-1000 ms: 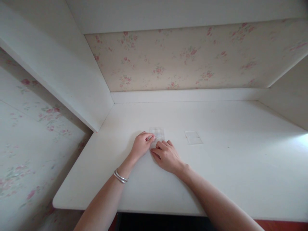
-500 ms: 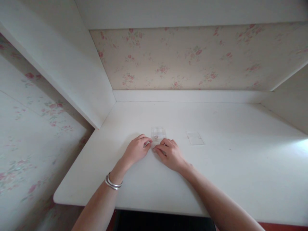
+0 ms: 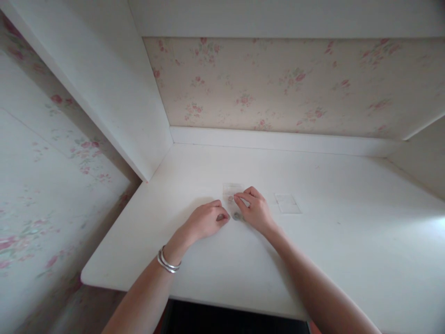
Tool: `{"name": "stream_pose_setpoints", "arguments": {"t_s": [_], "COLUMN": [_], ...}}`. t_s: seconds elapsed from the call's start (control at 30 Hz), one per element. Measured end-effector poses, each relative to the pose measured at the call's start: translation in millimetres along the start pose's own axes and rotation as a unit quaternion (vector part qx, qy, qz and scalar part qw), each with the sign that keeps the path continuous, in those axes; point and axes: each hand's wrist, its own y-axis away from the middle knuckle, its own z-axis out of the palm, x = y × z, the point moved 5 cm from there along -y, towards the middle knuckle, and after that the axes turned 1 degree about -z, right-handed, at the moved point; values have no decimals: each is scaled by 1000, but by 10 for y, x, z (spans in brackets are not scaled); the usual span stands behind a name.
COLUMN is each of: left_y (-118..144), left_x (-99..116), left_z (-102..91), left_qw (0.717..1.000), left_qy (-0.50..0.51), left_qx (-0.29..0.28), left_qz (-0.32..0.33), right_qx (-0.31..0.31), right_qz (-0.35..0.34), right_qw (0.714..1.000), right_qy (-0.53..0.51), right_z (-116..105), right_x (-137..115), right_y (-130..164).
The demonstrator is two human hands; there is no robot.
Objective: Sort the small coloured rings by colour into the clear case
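Observation:
A small clear plastic case (image 3: 231,189) lies on the white desk (image 3: 313,241). My right hand (image 3: 255,209) rests just right of it, its fingertips touching a tiny round piece (image 3: 230,198) at the case's near edge. My left hand (image 3: 206,220), with a silver bracelet on the wrist, lies curled on the desk a little nearer, fingertips pinched together on something small that I cannot make out. A small dark round piece (image 3: 237,215) sits on the desk between the two hands.
A second flat clear plastic piece (image 3: 287,203) lies to the right of my right hand. A white side panel (image 3: 104,93) rises at the left, floral wallpaper (image 3: 278,83) at the back. The desk's front edge (image 3: 208,297) runs near me.
My left hand has drawn back toward me from the case. My right hand has moved up to the case's near edge. A dark round piece now shows between the hands. The view shifted right.

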Motion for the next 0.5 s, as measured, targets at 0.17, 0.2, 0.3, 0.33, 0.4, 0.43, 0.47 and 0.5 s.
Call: {"name": "stream_pose_setpoints", "arguments": {"t_s": [0.17, 0.2, 0.3, 0.33, 0.4, 0.43, 0.47, 0.5], "left_y": [2, -2, -19, -27, -42, -48, -54, -60], "left_x": [-2, -5, -18, -22, -28, -31, -34, -34], "left_z": [19, 22, 25, 21, 4, -7, -20, -33], "left_qw": [1000, 1000, 999, 999, 999, 998, 997, 997], "left_qy": [7, 11, 30, 38, 54, 62, 69, 75], "left_qx": [-14, -16, -16, -13, -1, 4, 10, 16], "left_qz": [4, 3, 0, -1, -6, -9, -14, -18], "right_qx": [-6, -4, 4, 6, 8, 8, 8, 7], "right_qz": [45, 57, 79, 83, 85, 85, 82, 79], "right_qw": [999, 998, 997, 996, 996, 996, 996, 996], "right_qy": [-10, -14, -24, -27, -29, -29, -29, -28], "right_z": [-9, -28, -83, -95, -108, -112, -114, -114], "right_x": [113, 141, 208, 221, 231, 228, 218, 205], "right_y": [-16, 0, 63, 81, 107, 115, 120, 124]}}
